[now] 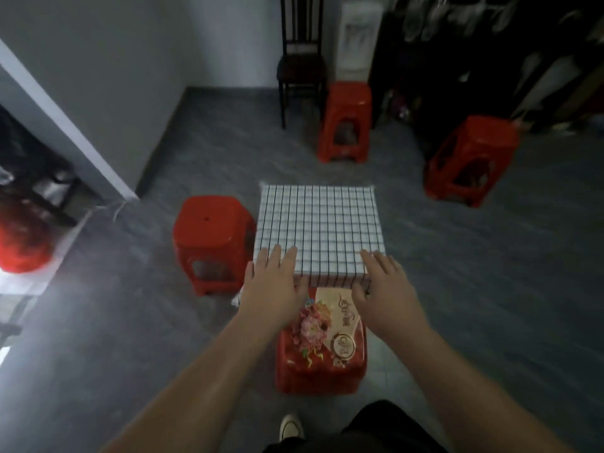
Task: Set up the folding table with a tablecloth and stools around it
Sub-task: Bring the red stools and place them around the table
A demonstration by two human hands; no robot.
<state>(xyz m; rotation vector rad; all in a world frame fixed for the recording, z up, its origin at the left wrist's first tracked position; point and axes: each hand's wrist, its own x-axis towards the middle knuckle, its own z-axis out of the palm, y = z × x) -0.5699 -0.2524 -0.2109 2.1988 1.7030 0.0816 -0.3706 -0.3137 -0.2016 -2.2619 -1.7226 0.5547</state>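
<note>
Grey, stone-patterned floor [457,289] carries everything and looks smooth, so anything light that gets shoved could slide on it. Just ahead of the hands stands the small folding worktop, hidden entirely under a white tablecloth with a black grid [320,220]. The cloth lies flat on top and hangs over the near edge.

Four square red plastic stools sit unevenly around it. The left stool [212,223] is just beside the worktop, left of the left hand. The far stool [348,119] and the right stool [474,158] stand well beyond the hands, apart from the worktop. The near stool [320,380] is below the wrists, with a red flower-printed gift bag [327,325] lying on its seat.

The left hand [274,282] lies flat with straight fingers on the cloth's near left corner. The right hand [385,282] rests with fingers extended on the near right corner; whether its thumb pinches the hem I cannot tell.

Nothing weighs the cloth down, so a stroke or tug towards the body would likely drag it askew or off the far edge. Leaning hard on that near edge might tip a light folding frame. The near stool stands close to the feet, so it is easy to knock, and its bag could slip off.
</note>
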